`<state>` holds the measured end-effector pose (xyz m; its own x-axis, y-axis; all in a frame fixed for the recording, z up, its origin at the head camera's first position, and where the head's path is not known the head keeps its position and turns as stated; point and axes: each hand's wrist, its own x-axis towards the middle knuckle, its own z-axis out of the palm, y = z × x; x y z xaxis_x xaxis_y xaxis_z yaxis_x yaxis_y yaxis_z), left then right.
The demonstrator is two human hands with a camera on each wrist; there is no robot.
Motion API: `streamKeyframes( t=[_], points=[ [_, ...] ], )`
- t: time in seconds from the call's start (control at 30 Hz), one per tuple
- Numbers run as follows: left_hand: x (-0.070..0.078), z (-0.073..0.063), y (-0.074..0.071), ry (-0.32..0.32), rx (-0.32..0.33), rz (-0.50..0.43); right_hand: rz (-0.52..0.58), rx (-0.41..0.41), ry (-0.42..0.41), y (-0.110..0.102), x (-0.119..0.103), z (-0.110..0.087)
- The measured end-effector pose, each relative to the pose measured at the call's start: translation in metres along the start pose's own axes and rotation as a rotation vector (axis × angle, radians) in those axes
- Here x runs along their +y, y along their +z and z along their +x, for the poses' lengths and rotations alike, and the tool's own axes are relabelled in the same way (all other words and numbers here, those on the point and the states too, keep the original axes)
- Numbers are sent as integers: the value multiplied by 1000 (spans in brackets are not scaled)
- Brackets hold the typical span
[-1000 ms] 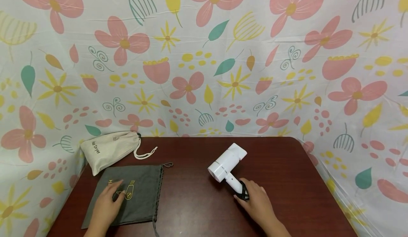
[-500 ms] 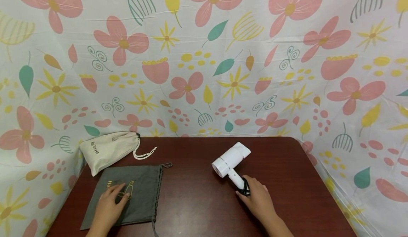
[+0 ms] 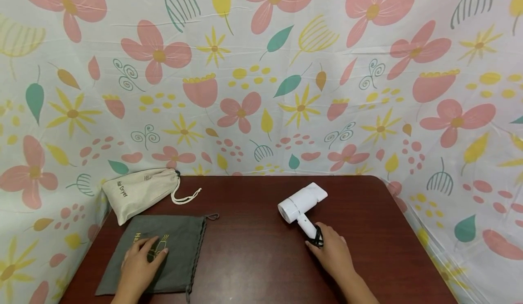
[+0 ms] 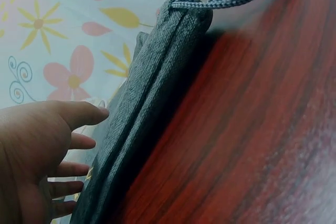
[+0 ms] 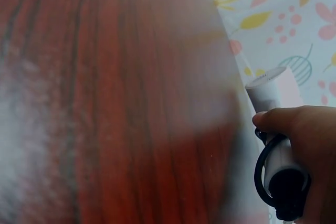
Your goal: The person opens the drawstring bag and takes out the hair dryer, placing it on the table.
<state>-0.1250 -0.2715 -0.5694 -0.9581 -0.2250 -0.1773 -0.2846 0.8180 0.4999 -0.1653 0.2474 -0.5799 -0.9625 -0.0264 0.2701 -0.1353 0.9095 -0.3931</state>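
left grip [image 3: 139,265], a bare hand: fingers spread and slightly bent, tips at the gold print of the grey drawstring bag [image 3: 175,267], which lies near 8 o'clock on the desk [image 3: 245,254]. fingertips look to rest on the fabric. left wrist view: thumb tip just beside the bag's thick hem.

right grip [image 3: 333,251]: fingers and thumb curled round the handle of the white hair dryer [image 3: 301,202], over the loops of its black cord [image 3: 317,236]. dryer is near 2 o'clock from the desk's middle; whether it touches the wood, cannot tell.

against the frame half a second back: grey bag slid a little toward 8 o'clock; dryer shifted a little toward 3 o'clock. cream pouch [image 3: 140,192], near 10 o'clock, holds its place.

bag: flat, charcoal, gold print partly under the fingers, mouth facing 3 o'clock, a cord loop at its 1 o'clock corner. dryer: glossy, short barrel, round end toward 8 o'clock, flat nozzle toward 2, handle running to 5.
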Motion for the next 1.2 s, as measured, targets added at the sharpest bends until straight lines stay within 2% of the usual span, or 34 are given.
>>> streamKeyframes(
  t=[0.23,0.63,0.9,1.2],
  points=[
    [-4,0,2,-25,16,11,1,11,17,1,5,5],
    [-8,-2,-1,-74,48,-4,-3,-39,86,0,16,15],
    [-16,0,-1,-98,75,-21,18,-81,144,0,18,21],
    [-24,1,-6,-110,76,-28,26,-70,168,3,17,29]
  ],
)
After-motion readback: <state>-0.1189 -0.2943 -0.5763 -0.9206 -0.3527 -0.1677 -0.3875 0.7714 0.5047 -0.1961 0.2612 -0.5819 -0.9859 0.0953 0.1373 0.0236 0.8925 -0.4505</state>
